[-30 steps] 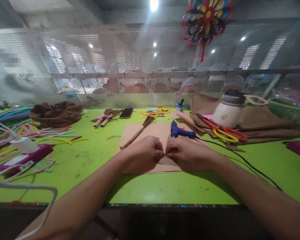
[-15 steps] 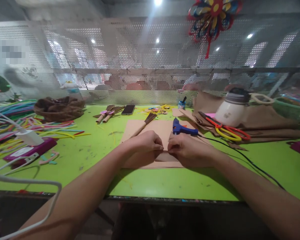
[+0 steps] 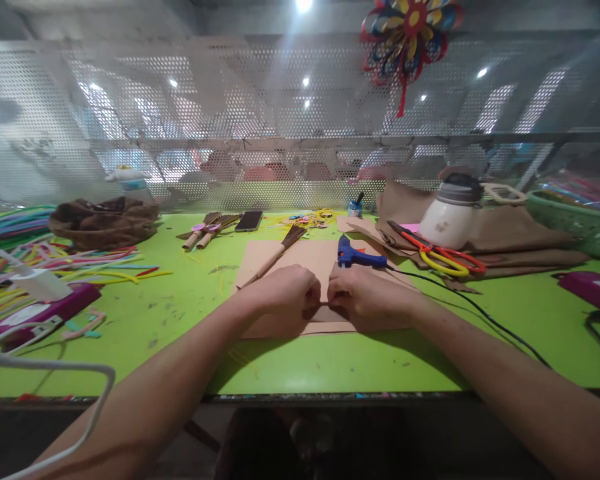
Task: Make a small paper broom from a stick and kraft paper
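Left hand [image 3: 291, 298] and right hand [image 3: 361, 298] pinching brown paper [image 3: 326, 312], near middle. White bottle [image 3: 451, 213] far right: mark [image 3: 437, 222] too small to read. Purple power strip [image 3: 63, 307] left: label [image 3: 16, 315] illegible.

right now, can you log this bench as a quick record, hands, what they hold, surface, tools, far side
left hand: pinching a thin brown piece
right hand: pinching the same piece, close beside the left
surface: tan sheets on a green table
tools: blue glue gun, just beyond the right hand
far side: smartphone, white bottle
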{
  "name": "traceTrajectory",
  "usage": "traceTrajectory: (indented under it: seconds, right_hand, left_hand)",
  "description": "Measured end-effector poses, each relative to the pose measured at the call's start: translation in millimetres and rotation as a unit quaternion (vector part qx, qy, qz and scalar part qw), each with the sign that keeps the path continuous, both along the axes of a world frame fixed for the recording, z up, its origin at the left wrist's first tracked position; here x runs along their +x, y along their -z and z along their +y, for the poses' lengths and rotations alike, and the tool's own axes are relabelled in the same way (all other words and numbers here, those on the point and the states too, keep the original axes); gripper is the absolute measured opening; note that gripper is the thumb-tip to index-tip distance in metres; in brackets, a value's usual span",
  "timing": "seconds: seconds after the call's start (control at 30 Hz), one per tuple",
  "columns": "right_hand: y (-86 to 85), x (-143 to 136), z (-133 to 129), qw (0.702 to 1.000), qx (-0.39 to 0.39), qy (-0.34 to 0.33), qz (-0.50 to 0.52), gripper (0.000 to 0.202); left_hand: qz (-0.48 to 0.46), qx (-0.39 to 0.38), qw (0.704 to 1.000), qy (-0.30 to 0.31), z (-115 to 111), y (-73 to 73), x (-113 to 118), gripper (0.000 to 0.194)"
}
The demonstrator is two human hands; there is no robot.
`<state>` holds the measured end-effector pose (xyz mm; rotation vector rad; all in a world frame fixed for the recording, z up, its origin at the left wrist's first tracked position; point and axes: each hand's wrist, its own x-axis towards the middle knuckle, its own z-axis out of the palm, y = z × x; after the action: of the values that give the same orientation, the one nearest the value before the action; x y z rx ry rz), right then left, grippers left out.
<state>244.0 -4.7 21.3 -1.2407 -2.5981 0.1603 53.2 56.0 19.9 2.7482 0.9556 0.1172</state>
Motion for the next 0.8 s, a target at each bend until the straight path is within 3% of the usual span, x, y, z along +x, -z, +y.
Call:
traceTrajectory:
  seconds: [0.13, 0.4, 0.63, 0.8]
  right_hand:
    - [-0.8, -1, 0, 1.0, 0.011, 0.008, -0.023, 0.015]
    - [0.2, -3, 0, 0.994, 0.05, 0.017, -0.091, 0.014]
    - [1.7, -7, -2, 0.987, 0.062, 0.053, -0.138, 0.024]
    - [1.0, -6, -2, 0.981, 0.084, 0.046, -0.166, 0.026]
  left_hand:
    - [0.015, 0.04, 0.999, 0.032, 1, 2.9, 1, 0.009]
    - [0.055, 0.076, 0.995, 0.039, -4, -6.2, 3, 0.008]
    - [0.045, -0.008, 0.999, -0.004, 5, 1.4, -2, 0.009]
    - [0.055, -0.037, 0.998, -0.001, 6, -4.7, -2, 0.014]
